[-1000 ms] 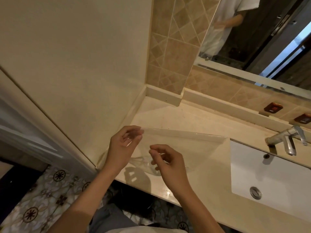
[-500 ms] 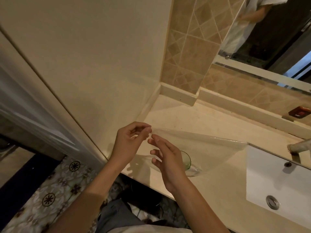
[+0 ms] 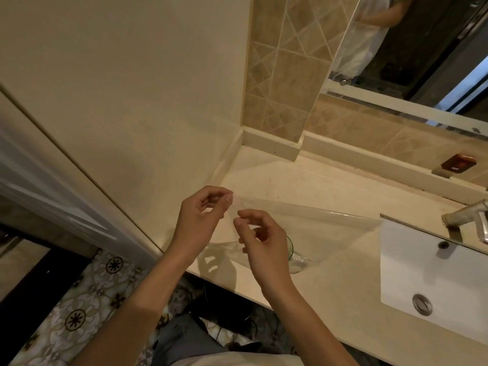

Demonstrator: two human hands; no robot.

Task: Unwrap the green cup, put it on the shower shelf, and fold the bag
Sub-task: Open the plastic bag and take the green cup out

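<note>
Left hand (image 3: 203, 217) is seen raised above the front of a cream stone bench (image 3: 330, 291), its thumb and fingers curled together and pinching the near corner of a clear plastic bag (image 3: 317, 228). From that corner the bag is stretched out flat and taut to the right, its far edge reaching to just beside the white sink (image 3: 433, 276).

Right hand (image 3: 264, 241) is held close beside the left, slightly lower — its fingers are loosely curled over the film, and whether the bag is actually gripped by them cannot be told, since the fingertips are seen against transparent plastic. Both forearms are extended up from the bottom of the frame.

Behind the right hand, a green cup (image 3: 290, 247) is partly hidden; only a curved sliver of its green-tinted rim is shown, and it appears to be lying inside or under the bag, low on the bench near the front edge. Crumpled film is gathered just to its right.

Farther right, the sink is set into the bench, with a round metal drain (image 3: 422, 304) and a chrome tap (image 3: 472, 217) cut off by the frame's edge. Along the back, tan diagonal tiles (image 3: 285, 75) are shown beside a mirror (image 3: 412, 48) — a person's pale sleeve is reflected in it. A patterned floor (image 3: 87, 307) is visible at lower left.
</note>
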